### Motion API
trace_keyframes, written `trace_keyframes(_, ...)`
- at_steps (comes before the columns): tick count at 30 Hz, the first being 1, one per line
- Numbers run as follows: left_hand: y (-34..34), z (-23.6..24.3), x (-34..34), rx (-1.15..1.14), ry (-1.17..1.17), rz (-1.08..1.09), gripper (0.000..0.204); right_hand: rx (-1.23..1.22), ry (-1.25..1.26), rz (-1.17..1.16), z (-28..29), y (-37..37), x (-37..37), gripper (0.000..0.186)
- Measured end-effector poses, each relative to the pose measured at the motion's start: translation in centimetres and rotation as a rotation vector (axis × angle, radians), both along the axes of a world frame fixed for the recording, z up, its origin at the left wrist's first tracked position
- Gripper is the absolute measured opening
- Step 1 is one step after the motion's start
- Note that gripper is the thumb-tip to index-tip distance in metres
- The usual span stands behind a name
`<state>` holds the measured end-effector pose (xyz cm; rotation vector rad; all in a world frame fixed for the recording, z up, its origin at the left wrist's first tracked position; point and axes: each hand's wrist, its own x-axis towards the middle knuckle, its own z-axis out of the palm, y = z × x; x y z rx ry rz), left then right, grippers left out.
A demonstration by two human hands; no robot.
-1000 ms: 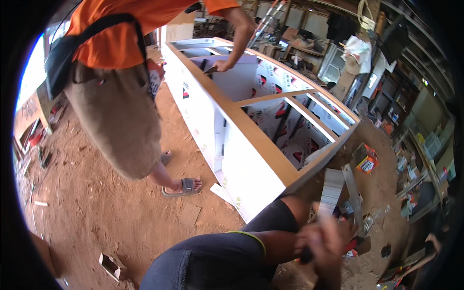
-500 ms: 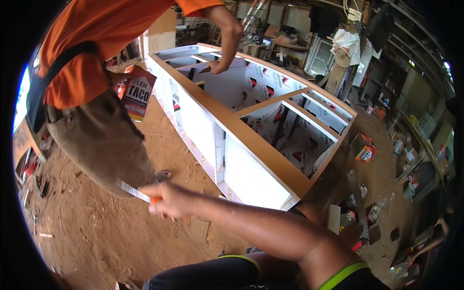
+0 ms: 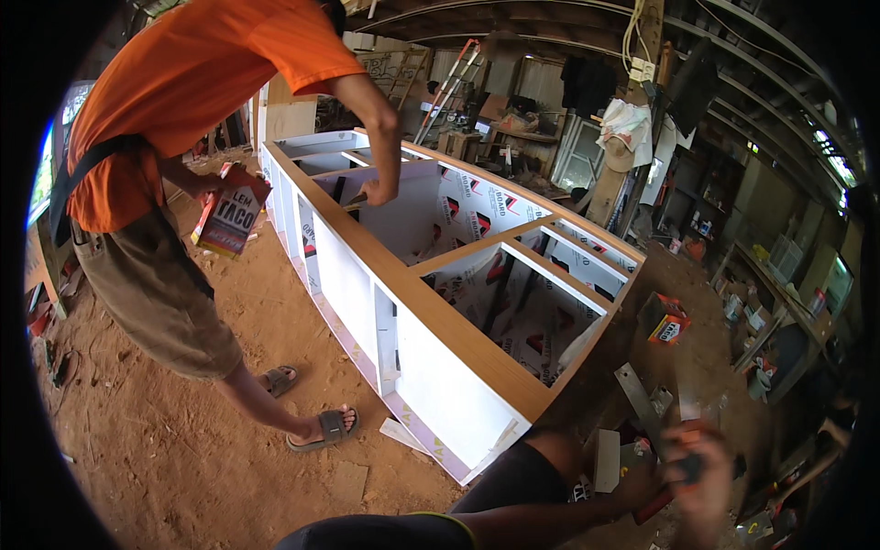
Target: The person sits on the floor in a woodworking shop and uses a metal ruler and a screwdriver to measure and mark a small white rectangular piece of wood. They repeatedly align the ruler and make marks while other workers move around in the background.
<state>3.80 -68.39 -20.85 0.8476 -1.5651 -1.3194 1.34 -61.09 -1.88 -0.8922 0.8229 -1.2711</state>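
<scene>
At the lower right, my right hand (image 3: 706, 486) is smeared by motion and closed round an orange-and-black handle. A flat, pale blade (image 3: 687, 399) rises from it, too blurred to tell the tool's exact kind. My left hand (image 3: 642, 488) reaches in from the lower edge, beside the right hand and close to a red object (image 3: 653, 507); its fingers are too dark to read. Ahead lies a long cabinet frame (image 3: 467, 330) with white panels and wood-coloured edging. A co-worker in an orange shirt (image 3: 211, 82) bends over it, one hand (image 3: 378, 191) on its inner part.
The co-worker's other hand carries a red-and-black carton (image 3: 229, 215). A similar carton (image 3: 665, 318) sits on the dirt floor right of the cabinet. Near my hands lie a flat metal strip (image 3: 639, 399) and a pale box (image 3: 607, 461). A cluttered bench (image 3: 788, 307) runs along the right.
My right hand has swung from the left side over to the lower right with the orange-handled tool. My left hand has come into view. The view has shifted, now showing the co-worker's sandals.
</scene>
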Motion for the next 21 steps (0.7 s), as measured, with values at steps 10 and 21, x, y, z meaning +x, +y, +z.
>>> trace_keyframes(10,-1.9,-4.4,1.4,-0.863,-0.391,0.234,0.031,-0.2,-0.194,-1.167,-11.6,10.1,-33.6,0.009)
trace_keyframes(21,-3.0,-0.1,-0.3,0.186,0.138,0.061,0.048,0.018,0.307,-0.563,-11.5,5.7,-23.8,0.036)
